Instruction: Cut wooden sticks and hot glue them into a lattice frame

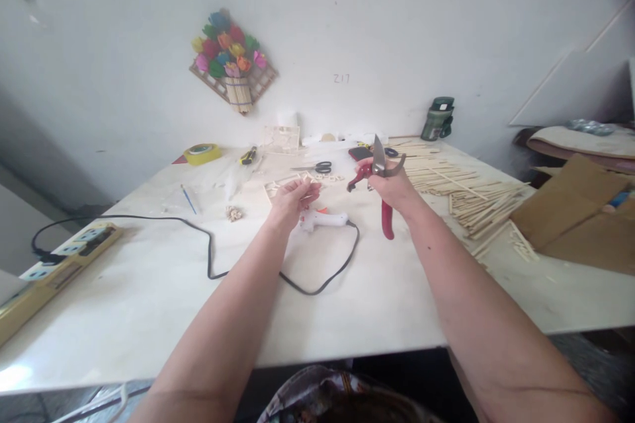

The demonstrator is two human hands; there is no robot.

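My right hand (393, 186) is wrapped around red-handled pruning shears (379, 160), whose blades point up and stand apart. My left hand (296, 197) is closed in a pinch over the middle of the table; what lies between its fingertips is too small to make out. Just below that hand a white hot glue gun (325, 219) with an orange trigger rests on the table. Small pale wooden pieces (330, 178) are scattered past my left fingers, and a flat wooden frame (270, 189) is partly hidden behind the hand.
Black scissors (323, 167) lie further back. Thin wooden sticks (461, 188) spread across the right, beside a cardboard box (570, 211). A black cord (210, 244) runs left to a power strip (69, 258). Yellow tape (202, 154), a utility knife (249, 156) and a green bottle (438, 119) stand towards the wall.
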